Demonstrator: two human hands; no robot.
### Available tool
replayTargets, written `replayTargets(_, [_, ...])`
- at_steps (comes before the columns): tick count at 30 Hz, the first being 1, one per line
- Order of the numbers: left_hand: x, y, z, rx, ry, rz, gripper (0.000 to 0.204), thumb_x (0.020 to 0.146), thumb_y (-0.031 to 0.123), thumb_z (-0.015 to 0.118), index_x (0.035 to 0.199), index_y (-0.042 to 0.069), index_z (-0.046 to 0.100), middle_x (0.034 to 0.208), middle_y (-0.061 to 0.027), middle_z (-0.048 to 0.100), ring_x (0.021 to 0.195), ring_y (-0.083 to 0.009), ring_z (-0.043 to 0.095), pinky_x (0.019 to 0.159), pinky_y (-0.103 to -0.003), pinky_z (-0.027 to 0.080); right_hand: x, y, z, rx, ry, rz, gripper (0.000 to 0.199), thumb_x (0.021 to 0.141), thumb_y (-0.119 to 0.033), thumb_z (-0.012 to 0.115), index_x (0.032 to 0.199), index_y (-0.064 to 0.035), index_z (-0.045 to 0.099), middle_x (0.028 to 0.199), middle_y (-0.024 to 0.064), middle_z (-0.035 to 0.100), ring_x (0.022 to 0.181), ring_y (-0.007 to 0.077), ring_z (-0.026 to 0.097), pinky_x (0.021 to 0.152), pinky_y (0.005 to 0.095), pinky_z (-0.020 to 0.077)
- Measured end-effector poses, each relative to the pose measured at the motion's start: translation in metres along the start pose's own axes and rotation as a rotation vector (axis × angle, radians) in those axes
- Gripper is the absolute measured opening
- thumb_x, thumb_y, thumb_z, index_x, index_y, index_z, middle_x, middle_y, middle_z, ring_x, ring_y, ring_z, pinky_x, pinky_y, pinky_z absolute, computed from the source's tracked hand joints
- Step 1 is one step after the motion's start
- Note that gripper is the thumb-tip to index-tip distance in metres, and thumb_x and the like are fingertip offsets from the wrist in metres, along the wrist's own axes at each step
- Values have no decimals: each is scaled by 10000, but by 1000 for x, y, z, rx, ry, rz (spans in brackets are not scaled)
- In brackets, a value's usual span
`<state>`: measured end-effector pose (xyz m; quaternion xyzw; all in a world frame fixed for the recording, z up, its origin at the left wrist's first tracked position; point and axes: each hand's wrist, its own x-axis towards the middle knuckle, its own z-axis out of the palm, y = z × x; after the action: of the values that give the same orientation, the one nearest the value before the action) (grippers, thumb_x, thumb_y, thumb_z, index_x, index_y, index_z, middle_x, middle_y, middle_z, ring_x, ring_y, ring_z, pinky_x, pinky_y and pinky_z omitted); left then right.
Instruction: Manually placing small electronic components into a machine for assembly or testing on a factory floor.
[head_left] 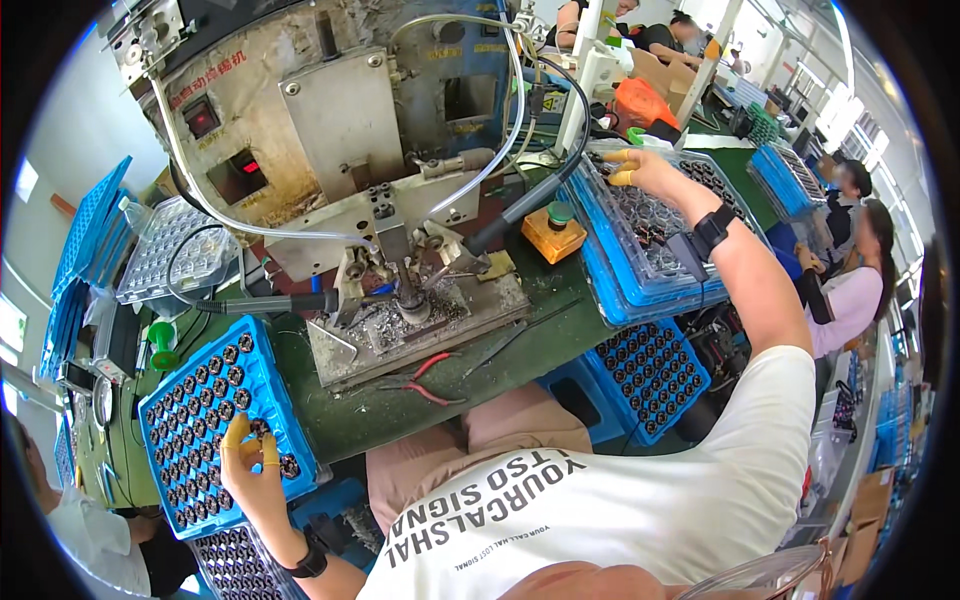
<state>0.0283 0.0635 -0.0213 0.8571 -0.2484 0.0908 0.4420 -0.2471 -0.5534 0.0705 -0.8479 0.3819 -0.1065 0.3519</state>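
Head view, lower left: left hand (250, 462) resting on blue tray (215, 420) of small round parts, yellow-capped fingers loosely apart, probably steadying it. Upper right: right hand (640, 168) stretched to stacked blue trays (640, 250), fingertips dipping in; whether pinched on a part, cannot tell. Soldering machine (400, 250) between, centre.

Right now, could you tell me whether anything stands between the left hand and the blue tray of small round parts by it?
Nothing visible: the left hand already rests on the blue tray, fingertips on its round parts.
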Motion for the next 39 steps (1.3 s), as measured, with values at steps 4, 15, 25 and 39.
replayTargets(4, [10, 2, 23, -258, -53, 34, 456, 829, -93, 683, 1267, 24, 636, 1130, -68, 598, 774, -70, 577, 662, -194, 476, -28, -13, -21, -90, 155, -188, 561, 843, -132, 738, 1377, -112, 568, 1129, 135, 697, 1017, 200, 646, 920, 311, 495])
replayTargets(15, [17, 21, 59, -360, -165, -42, 432, 778, -86, 750, 1189, -3, 646, 1057, -74, 567, 765, -96, 604, 658, -219, 520, -152, -68, 200, -203, 511, -781, 341, 842, -96, 717, 1178, -68, 670, 1174, 130, 632, 1150, 356, 567, 1012, 443, 419])
replayTargets(25, [14, 14, 59, -410, -167, -102, 410, 764, -39, 797, 1154, -7, 672, 1002, -63, 602, 768, -98, 610, 647, -219, 514, -139, -43, 268, -153, 544, -686, 395, 935, -141, 627, 1304, -19, 555, 1319, 160, 543, 1280, 379, 461, 1085, 485, 332])
replayTargets(39, [16, 22, 60, -316, -149, -7, 414, 732, -22, 823, 1123, -10, 686, 982, -70, 614, 768, -120, 625, 629, -217, 512, -136, -47, 265, -158, 550, -667, 350, 919, -128, 642, 1254, -36, 597, 1295, 161, 535, 1236, 388, 467, 1058, 481, 350])
